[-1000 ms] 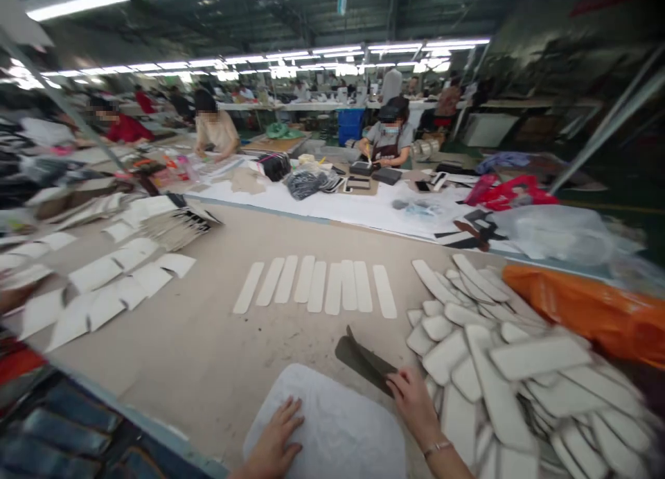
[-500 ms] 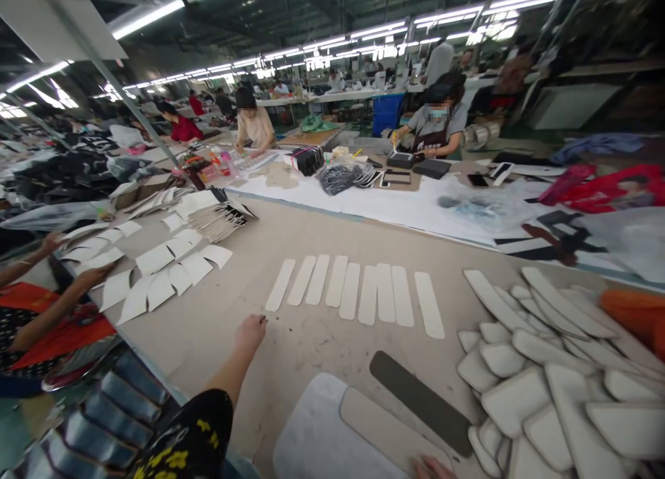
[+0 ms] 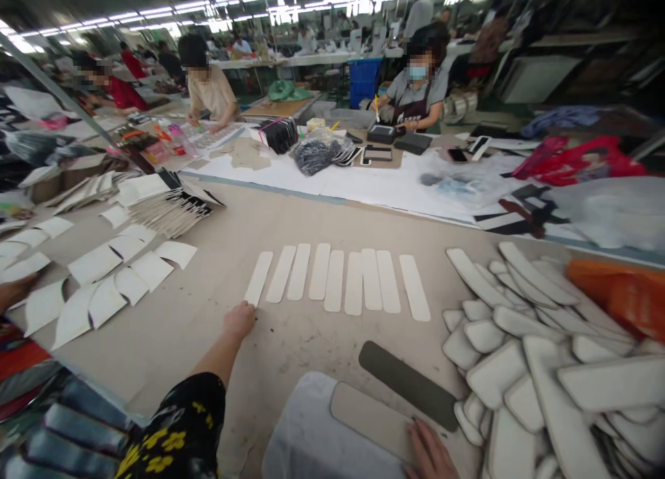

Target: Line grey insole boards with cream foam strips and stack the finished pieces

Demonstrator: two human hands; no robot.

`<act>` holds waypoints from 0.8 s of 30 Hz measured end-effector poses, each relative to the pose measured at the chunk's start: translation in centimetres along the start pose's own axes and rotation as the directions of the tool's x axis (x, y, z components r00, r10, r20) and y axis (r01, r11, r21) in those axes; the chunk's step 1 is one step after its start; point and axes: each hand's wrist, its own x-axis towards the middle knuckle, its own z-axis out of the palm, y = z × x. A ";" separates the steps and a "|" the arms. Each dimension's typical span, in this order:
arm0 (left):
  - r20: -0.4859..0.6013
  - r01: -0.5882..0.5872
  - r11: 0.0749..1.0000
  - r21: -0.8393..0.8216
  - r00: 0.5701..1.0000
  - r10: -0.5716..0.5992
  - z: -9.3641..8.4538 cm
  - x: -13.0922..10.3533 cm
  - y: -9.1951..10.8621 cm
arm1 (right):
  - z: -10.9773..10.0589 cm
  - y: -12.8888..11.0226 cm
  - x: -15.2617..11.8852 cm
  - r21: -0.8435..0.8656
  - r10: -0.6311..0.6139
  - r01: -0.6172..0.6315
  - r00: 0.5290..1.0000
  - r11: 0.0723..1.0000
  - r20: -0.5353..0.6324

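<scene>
My left hand [image 3: 240,319] is at the lower end of the leftmost white strip [image 3: 258,278]. Its fingers are curled closed on that end, and the strip lies on the table. Several similar white strips [image 3: 335,281] continue to the right in an uneven row. At the bottom, my right hand [image 3: 430,450] rests with fingers stretched out on a beige rounded panel [image 3: 371,420]; the frame edge cuts the hand off. Under that panel is a pale grey padded sheet [image 3: 296,423]. A dark grey-green rounded strip [image 3: 408,385] lies diagonally beside it.
White padded pieces [image 3: 512,375] are heaped at right, by an orange bag [image 3: 618,295]. Curved white pieces [image 3: 104,299] and a fanned stack [image 3: 166,205] lie left. A co-worker's hand [image 3: 15,292] is at the left edge. Another person [image 3: 415,94] works across the table.
My left hand has reached the end of the leftmost strip. More of my right hand shows on the beige panel. The view has shifted, moving the scene left and up.
</scene>
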 end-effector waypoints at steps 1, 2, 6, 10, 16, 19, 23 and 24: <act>-0.015 -0.012 1.000 0.019 1.000 0.012 -0.3 -0.2 0.0 | -0.7 -0.6 0.7 0.007 0.022 -0.022 0.999 1.000 0.034; -0.031 -0.024 0.999 0.037 0.999 0.025 -0.6 -0.5 0.0 | -1.4 -1.3 1.4 0.014 0.041 -0.042 0.996 0.999 0.079; -0.150 -0.093 0.992 0.079 0.983 0.104 -2.5 -3.1 -0.2 | -4.4 -3.1 3.7 0.062 0.134 -0.153 0.961 0.986 0.244; -0.403 -0.233 0.972 0.022 0.888 0.222 -4.1 -7.6 -0.5 | -6.5 -3.7 4.3 0.156 0.125 -0.177 0.947 0.972 0.295; -0.393 -0.589 0.751 -0.298 0.793 0.466 -7.0 -17.5 1.9 | -8.4 -4.8 3.6 0.289 0.170 -0.269 0.930 0.919 0.326; -0.268 -0.670 0.598 -0.441 0.734 0.624 -8.7 -22.1 4.3 | -8.9 -5.2 4.0 0.439 0.303 -0.422 0.898 0.793 0.318; -0.078 -0.627 0.518 -0.582 0.677 0.732 -10.5 -25.8 7.2 | -9.4 -5.4 5.3 0.661 0.456 -0.542 0.830 0.519 0.323; -0.040 -0.617 0.512 -0.598 0.661 0.750 -10.8 -26.4 7.8 | -9.7 -5.5 5.7 0.709 0.474 -0.550 0.814 0.441 0.337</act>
